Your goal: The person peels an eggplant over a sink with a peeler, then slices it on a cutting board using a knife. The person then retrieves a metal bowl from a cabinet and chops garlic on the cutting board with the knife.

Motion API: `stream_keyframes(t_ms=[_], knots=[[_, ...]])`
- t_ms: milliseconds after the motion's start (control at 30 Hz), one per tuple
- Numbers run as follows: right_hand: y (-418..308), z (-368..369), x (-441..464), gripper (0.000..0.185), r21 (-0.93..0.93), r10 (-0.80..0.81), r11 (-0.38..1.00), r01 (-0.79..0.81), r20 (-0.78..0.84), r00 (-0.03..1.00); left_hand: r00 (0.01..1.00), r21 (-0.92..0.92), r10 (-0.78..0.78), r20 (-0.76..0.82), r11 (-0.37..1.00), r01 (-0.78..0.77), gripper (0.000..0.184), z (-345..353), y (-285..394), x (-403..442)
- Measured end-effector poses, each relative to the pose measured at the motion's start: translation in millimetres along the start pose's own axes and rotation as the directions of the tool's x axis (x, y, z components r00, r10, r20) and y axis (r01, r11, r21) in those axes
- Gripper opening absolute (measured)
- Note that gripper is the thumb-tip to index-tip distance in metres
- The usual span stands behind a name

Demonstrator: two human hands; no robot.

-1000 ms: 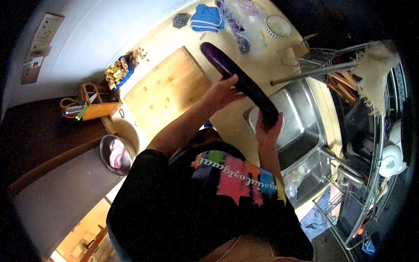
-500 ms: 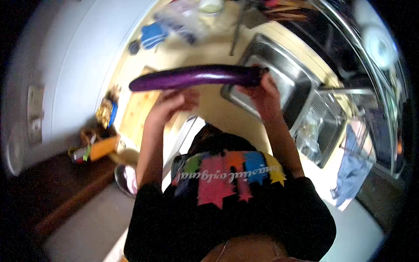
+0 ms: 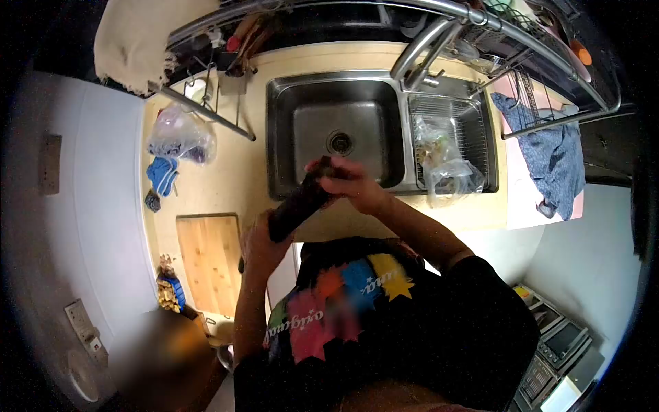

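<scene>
A long dark purple eggplant [image 3: 298, 206] is held slantwise between my two hands, over the front edge of the sink [image 3: 274, 130]. My left hand [image 3: 264, 244] is wrapped round its lower part. Fingers of my right hand [image 3: 353, 185] grip the stem end, above the steel basin and near its drain [image 3: 339, 142]. The wooden cutting board [image 3: 209, 264] lies on the counter to the left of my left hand.
A draining basket [image 3: 473, 137] with a plastic bag [image 3: 449, 180] sits right of the basin. Metal racks [image 3: 226, 126] stand behind. Bagged eggplants [image 3: 182, 137], a blue cloth [image 3: 163, 175] and ginger [image 3: 167, 294] are at left; a grey-blue cloth [image 3: 549, 158] is at right.
The view has turned toward the sink. The eggplant has swung from lying across the counter to slanting over the sink's front edge. My left hand, loose beneath it half a second ago, is now closed round it.
</scene>
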State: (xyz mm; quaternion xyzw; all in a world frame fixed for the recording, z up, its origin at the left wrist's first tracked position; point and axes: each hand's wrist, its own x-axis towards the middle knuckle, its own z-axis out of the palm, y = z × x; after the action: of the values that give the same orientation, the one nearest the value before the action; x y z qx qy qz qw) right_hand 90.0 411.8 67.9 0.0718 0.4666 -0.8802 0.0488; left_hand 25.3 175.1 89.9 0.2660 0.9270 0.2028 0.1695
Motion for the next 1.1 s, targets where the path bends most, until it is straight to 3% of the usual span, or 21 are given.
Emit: stream_keyframes(t_ms=[100,167,267,333,400,433,467,533,600,633,667,700,733,800,833,867,900,967,1033,1100], knots=[[-0.6,-16.8,7.8,0.034,0.044,0.071,0.997,-0.069,-0.051,0.996,0.996,0.061,-0.087,-0.006,0.994,0.087,0.058,14.6,14.1,3.4],[1.3,-24.3,10.7,0.033,-0.064,0.01,0.998,-0.011,-0.003,1.0,0.996,0.034,-0.089,-0.004,0.995,0.09,0.063,13.4,18.9,5.7],[-5.7,-30.1,14.6,0.034,0.028,0.058,0.998,-0.058,-0.015,0.998,0.996,-0.131,-0.074,0.041,0.988,0.079,0.071,-1.6,28.4,7.1],[-11.8,-29.8,16.4,0.034,0.091,0.054,0.994,-0.052,-0.016,0.998,0.986,-0.478,-0.04,0.161,0.871,0.113,0.065,-2.1,8.0,0.0],[-14.2,-29.3,18.4,0.034,0.145,0.078,0.986,-0.079,0.014,0.997,0.982,-0.406,-0.087,0.17,0.901,0.15,0.064,12.7,-14.7,-6.1],[-14.5,-28.7,20.1,0.036,0.074,0.033,0.997,-0.031,-0.02,0.999,0.974,-0.328,-0.118,0.194,0.928,0.178,0.063,19.7,-27.8,-11.6],[-14.3,-27.3,23.6,0.039,0.006,-0.014,1.0,0.014,-0.037,0.999,0.968,-0.433,-0.132,0.214,0.875,0.216,0.062,25.0,-34.6,-17.0],[-4.0,-24.7,31.2,0.045,0.119,-0.035,0.992,0.044,-0.076,0.997,0.977,-0.559,-0.118,0.176,0.805,0.198,0.061,3.6,-24.5,-30.6],[5.3,-39.5,35.1,0.069,0.107,0.01,0.994,-0.004,-0.054,0.998,0.953,-0.572,-0.099,0.285,0.78,0.252,0.066,-9.6,-32.3,-39.5],[-2.4,-19.8,35.5,0.078,-0.029,0.02,0.999,-0.023,-0.098,0.995,0.956,-0.559,-0.151,0.252,0.783,0.272,0.061,-10.8,-40.4,-47.2],[-4.2,-14.0,38.9,0.072,-0.098,-0.026,0.995,0.029,0.029,0.999,0.876,-0.566,-0.284,0.389,0.677,0.471,0.058,-9.4,-46.8,-46.9],[-2.3,-1.7,37.2,0.074,-0.306,-0.084,0.948,0.091,0.036,0.996,0.938,-0.668,-0.285,0.196,0.661,0.341,0.056,3.6,-65.1,-52.7],[8.5,1.7,37.7,0.073,-0.49,-0.064,0.871,0.032,-0.048,0.997,0.928,-0.746,-0.343,0.148,0.577,0.333,0.057,-7.0,-62.3,-71.0],[23.9,24.1,40.2,0.063,-0.265,0.067,0.961,-0.086,-0.079,0.995,0.926,-0.747,-0.366,0.095,0.588,0.309,0.056,0.3,-94.8,-93.3],[36.3,25.5,44.1,0.054,-0.27,0.111,0.955,-0.123,-0.057,0.992,0.934,-0.786,-0.357,0.026,0.569,0.239,0.054,3.4,-101.9,-109.2],[51.4,23.0,51.7,0.045,-0.271,0.15,0.949,-0.159,-0.052,0.987,0.928,-0.819,-0.369,0.052,0.516,0.25,0.047,-1.4,-106.6,-124.3],[64.0,26.8,61.3,0.045,-0.293,0.166,0.942,-0.164,-0.017,0.986,0.918,-0.833,-0.396,0.029,0.497,0.241,0.047,3.3,-119.4,-136.2],[77.2,41.0,66.9,0.025,-0.467,0.183,0.876,-0.118,0.097,0.978,0.818,-0.809,-0.567,-0.1,0.525,0.265,0.042,13.3,-130.5,-166.6],[88.2,91.2,75.1,0.014,-0.491,0.18,0.866,-0.09,0.137,0.974,0.735,-0.848,-0.678,0.015,0.381,0.369,0.042,9.7,-139.3,-197.1],[99.0,138.5,86.8,0.013,-0.651,0.174,0.759,0.012,0.221,0.96,0.746,-0.906,-0.657,-0.111,0.376,0.196,0.042,37.4,-160.8,-229.6]])
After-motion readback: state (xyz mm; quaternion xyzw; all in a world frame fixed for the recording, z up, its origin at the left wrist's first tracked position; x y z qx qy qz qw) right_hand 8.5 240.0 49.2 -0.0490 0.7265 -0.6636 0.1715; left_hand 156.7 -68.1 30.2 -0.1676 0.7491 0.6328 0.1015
